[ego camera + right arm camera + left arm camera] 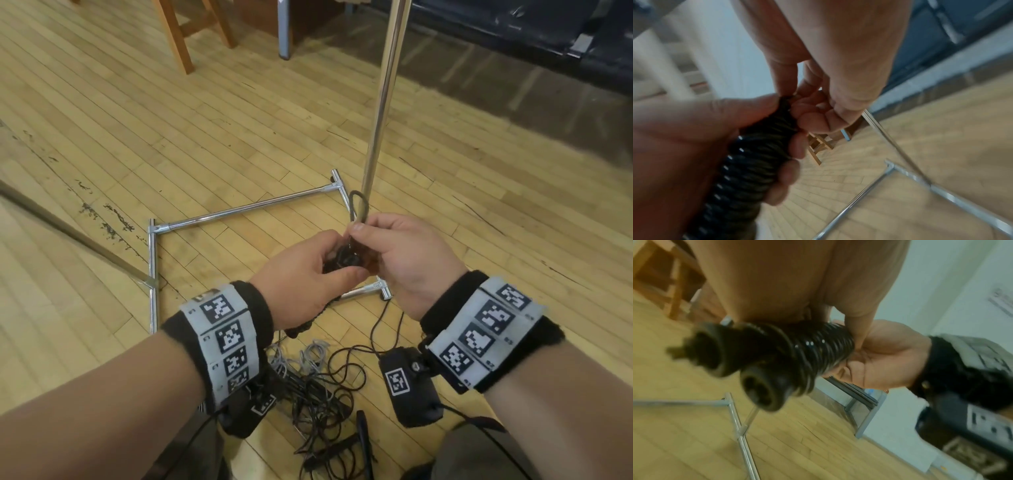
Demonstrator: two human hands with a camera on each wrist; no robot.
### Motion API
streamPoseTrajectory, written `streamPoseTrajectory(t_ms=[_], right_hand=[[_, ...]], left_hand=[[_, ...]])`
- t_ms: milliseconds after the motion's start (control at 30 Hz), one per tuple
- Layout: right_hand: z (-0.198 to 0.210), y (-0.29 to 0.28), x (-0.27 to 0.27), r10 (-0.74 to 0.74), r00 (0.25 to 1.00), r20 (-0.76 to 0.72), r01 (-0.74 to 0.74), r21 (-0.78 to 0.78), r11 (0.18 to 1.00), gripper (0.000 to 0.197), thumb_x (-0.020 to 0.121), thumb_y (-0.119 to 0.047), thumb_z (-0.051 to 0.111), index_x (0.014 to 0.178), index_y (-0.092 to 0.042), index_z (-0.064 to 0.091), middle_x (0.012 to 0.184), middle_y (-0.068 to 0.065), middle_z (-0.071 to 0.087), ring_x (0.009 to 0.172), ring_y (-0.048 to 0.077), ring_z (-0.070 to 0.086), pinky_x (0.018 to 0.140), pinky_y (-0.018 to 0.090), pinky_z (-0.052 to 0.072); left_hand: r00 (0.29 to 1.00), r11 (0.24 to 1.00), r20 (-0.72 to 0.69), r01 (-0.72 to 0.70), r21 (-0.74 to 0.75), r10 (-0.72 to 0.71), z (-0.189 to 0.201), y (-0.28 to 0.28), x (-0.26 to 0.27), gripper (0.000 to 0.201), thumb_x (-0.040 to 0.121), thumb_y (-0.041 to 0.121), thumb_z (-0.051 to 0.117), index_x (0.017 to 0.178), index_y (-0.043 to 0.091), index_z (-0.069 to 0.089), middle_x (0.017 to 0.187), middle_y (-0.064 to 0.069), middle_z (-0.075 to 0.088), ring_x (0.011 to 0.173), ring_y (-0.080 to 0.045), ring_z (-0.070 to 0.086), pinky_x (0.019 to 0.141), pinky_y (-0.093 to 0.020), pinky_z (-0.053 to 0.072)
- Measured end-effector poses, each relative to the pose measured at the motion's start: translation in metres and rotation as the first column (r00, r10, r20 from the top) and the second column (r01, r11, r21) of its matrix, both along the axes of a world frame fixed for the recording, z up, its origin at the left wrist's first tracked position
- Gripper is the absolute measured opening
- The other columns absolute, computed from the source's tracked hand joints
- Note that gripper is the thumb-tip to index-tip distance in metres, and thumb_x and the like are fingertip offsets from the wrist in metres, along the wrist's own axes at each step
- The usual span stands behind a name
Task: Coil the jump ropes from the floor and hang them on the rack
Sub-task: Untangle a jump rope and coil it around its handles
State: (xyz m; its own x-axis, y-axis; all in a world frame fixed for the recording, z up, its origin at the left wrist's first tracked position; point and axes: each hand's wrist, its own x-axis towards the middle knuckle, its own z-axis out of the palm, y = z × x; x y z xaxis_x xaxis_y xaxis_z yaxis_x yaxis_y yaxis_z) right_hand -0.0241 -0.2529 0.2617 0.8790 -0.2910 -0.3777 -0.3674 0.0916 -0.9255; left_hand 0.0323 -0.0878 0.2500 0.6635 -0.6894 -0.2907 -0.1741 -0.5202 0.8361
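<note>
Black cord, wound in tight turns round two jump-rope handles, forms the bundle (346, 262) held between a person's two hands above a wooden floor (479, 212). The left hand (305, 274) wraps its fingers and thumb round the lower part of the bundle; in the left wrist view the two round handle ends (760, 391) poke out side by side below the coils. The right hand (394, 250) grips the upper end, its thumb and forefinger pinching a small loop of cord (358, 205) that stands up above the fist, just in front of the rack's upright chrome pole (383, 102).

The rack's chrome base frame (239, 209) lies flat on the boards directly beneath and beyond the hands, its near right corner foot (383, 289) showing between the wrists. A tangle of other ropes (318, 387), dark and grey, lies on the floor close to the person, below the forearms. Open floor spreads to the left and right of the frame; wooden chair legs (181, 37) stand well beyond it at the far left, and a dark bench or mat (531, 37) edges the far right.
</note>
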Motion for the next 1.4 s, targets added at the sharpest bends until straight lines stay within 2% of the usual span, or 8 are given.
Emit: streamPoseTrajectory(t_ms=[100, 300, 500, 633, 800, 1033, 1200, 1400], right_hand=[[0.003, -0.002, 0.004, -0.046, 0.998, -0.032, 0.049, 0.101, 0.994, 0.025, 0.098, -0.020, 0.067, 0.102, 0.004, 0.070, 0.087, 0.017, 0.071, 0.081, 0.030, 0.066, 0.067, 0.037, 0.054], [0.014, -0.003, 0.003, 0.043, 0.994, 0.096, -0.035, -0.076, 0.996, 0.012, 0.094, -0.017, 0.072, 0.098, -0.007, 0.076, 0.092, 0.022, 0.074, 0.073, 0.022, 0.066, 0.066, 0.033, 0.056], [0.050, -0.001, -0.010, 0.031, 0.985, 0.168, 0.001, -0.188, 0.982, 0.007, 0.091, -0.012, 0.074, 0.097, -0.008, 0.075, 0.087, 0.015, 0.075, 0.068, 0.011, 0.065, 0.062, 0.026, 0.054], [0.101, 0.002, -0.012, 0.030, 0.970, 0.242, 0.025, -0.221, 0.975, 0.004, 0.093, -0.010, 0.072, 0.096, -0.008, 0.073, 0.079, 0.006, 0.073, 0.066, 0.012, 0.065, 0.061, 0.028, 0.055], [0.200, 0.000, 0.000, 0.074, 0.915, 0.397, 0.078, -0.353, 0.932, 0.009, 0.097, -0.018, 0.067, 0.093, -0.017, 0.075, 0.080, 0.008, 0.074, 0.071, 0.016, 0.067, 0.066, 0.036, 0.060], [0.323, -0.003, 0.017, 0.116, 0.838, 0.533, 0.209, -0.510, 0.835, 0.014, 0.098, -0.023, 0.066, 0.088, -0.018, 0.074, 0.066, -0.005, 0.070, 0.060, 0.005, 0.067, 0.056, 0.023, 0.054], [0.373, 0.004, 0.025, 0.126, 0.810, 0.572, 0.245, -0.525, 0.815, 0.017, 0.099, -0.025, 0.065, 0.087, -0.016, 0.073, 0.065, -0.002, 0.066, 0.050, 0.001, 0.060, 0.048, 0.016, 0.050], [0.404, 0.000, 0.037, 0.095, 0.790, 0.606, 0.281, -0.495, 0.822, 0.015, 0.101, -0.024, 0.062, 0.094, -0.013, 0.071, 0.079, 0.005, 0.071, 0.056, 0.004, 0.062, 0.054, 0.022, 0.057]], left_hand=[[0.997, 0.999, 0.073, -0.036, -0.004, 0.036, 0.002, -0.002, -0.004, 0.029, 0.099, 0.050, 0.066, 0.116, 0.029, 0.057, 0.092, 0.002, 0.074, 0.073, -0.018, 0.067, 0.067, -0.041, 0.059], [0.989, 0.985, -0.090, -0.127, -0.117, 0.117, 0.002, -0.003, 0.005, 0.040, 0.092, 0.051, 0.070, 0.126, 0.034, 0.056, 0.099, 0.002, 0.079, 0.090, -0.022, 0.077, 0.088, -0.053, 0.062], [0.988, 0.946, -0.067, -0.155, -0.284, 0.142, 0.037, -0.001, 0.002, 0.036, 0.079, 0.066, 0.065, 0.108, 0.045, 0.071, 0.101, 0.015, 0.080, 0.095, -0.006, 0.075, 0.089, -0.038, 0.058], [0.986, 0.920, -0.098, -0.163, -0.357, 0.136, 0.092, -0.002, 0.006, 0.023, 0.087, 0.046, 0.075, 0.107, 0.040, 0.067, 0.101, -0.002, 0.082, 0.097, -0.025, 0.079, 0.095, -0.059, 0.059], [0.986, 0.877, -0.014, -0.152, -0.457, 0.163, 0.199, -0.004, 0.018, 0.013, 0.095, 0.027, 0.077, 0.102, 0.030, 0.067, 0.094, -0.010, 0.081, 0.092, -0.030, 0.079, 0.088, -0.055, 0.062], [0.915, 0.885, 0.309, -0.096, -0.456, 0.258, 0.333, -0.005, 0.025, 0.009, 0.100, 0.025, 0.070, 0.095, 0.018, 0.067, 0.096, -0.009, 0.078, 0.092, -0.034, 0.073, 0.091, -0.060, 0.059], [0.749, 0.924, 0.597, -0.054, -0.378, 0.288, 0.385, -0.004, 0.036, 0.011, 0.098, 0.035, 0.069, 0.088, 0.035, 0.066, 0.083, 0.011, 0.070, 0.078, -0.007, 0.066, 0.078, -0.037, 0.057], [0.799, 0.850, 0.452, -0.132, -0.511, 0.396, 0.413, -0.014, 0.049, 0.013, 0.099, 0.030, 0.069, 0.087, 0.027, 0.072, 0.084, 0.001, 0.077, 0.081, -0.024, 0.075, 0.084, -0.051, 0.064]])
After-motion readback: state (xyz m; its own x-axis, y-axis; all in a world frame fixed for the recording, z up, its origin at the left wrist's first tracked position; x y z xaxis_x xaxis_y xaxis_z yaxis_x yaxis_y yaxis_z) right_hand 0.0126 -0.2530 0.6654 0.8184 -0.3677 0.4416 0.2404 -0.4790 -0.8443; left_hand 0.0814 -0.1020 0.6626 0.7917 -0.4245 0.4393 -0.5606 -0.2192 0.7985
